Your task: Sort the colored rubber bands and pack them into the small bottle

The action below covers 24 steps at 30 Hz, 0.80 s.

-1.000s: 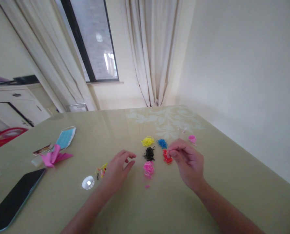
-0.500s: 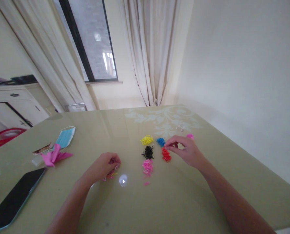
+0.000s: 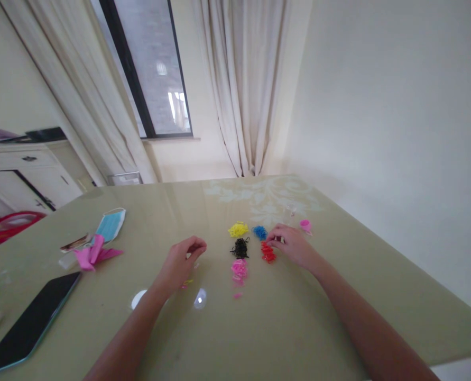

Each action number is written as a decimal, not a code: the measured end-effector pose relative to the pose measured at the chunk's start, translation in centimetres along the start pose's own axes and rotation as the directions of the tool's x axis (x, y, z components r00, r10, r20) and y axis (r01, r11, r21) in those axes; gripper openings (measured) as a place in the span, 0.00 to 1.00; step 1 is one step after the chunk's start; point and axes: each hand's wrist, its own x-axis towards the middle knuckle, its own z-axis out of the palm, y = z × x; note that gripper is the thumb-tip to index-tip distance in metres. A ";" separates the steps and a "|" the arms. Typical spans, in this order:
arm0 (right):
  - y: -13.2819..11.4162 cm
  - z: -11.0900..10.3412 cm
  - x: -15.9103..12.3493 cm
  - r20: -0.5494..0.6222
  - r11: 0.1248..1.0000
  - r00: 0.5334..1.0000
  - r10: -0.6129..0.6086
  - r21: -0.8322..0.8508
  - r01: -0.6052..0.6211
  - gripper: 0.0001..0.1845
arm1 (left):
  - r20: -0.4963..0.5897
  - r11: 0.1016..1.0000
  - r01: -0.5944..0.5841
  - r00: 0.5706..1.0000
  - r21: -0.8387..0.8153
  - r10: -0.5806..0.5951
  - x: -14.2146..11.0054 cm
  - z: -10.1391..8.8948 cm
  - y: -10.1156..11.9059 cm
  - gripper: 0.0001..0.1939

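Small rubber bands lie in piles sorted by colour: yellow bands (image 3: pixel 238 229), blue bands (image 3: pixel 259 232), black bands (image 3: pixel 240 248), pink bands (image 3: pixel 239 269) and red bands (image 3: pixel 268 253). My right hand (image 3: pixel 293 244) is closed in a pinch at the upper right edge of the red pile, touching or just above it; anything between its fingertips is too small to see. My left hand (image 3: pixel 184 261) hovers left of the black pile, thumb and fingertips pinched together, their contents unclear. A few mixed bands (image 3: pixel 187 283) show beside and partly behind its wrist.
At the left lie a phone (image 3: pixel 33 316), a pink folded paper shape (image 3: pixel 94 254) and a blue face mask (image 3: pixel 111 226). A small pink cup (image 3: pixel 305 225) stands beyond my right hand. A white wall (image 3: pixel 397 132) borders the table's (image 3: pixel 235 344) right side.
My left hand has lifted from the mixed bands and moved right and away from me. The right hand has shifted slightly lower over the red pile. The view has tilted a little.
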 end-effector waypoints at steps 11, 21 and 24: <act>0.0 1.0 0.0 -0.016 0.999 1.000 0.008 0.038 -0.007 0.09 | -0.116 0.974 -0.053 0.993 -0.218 0.027 -0.8 1.6 1.3 0.10; -7.5 4.7 -2.5 -0.176 0.918 0.951 -0.255 0.265 0.295 0.10 | 0.057 0.846 0.077 0.997 -0.528 -0.056 -2.8 4.2 4.2 0.10; -7.9 5.0 -2.8 -0.200 0.903 0.930 -0.309 0.243 0.353 0.09 | 0.144 0.786 0.134 0.988 -0.604 -0.057 -3.1 5.1 4.7 0.10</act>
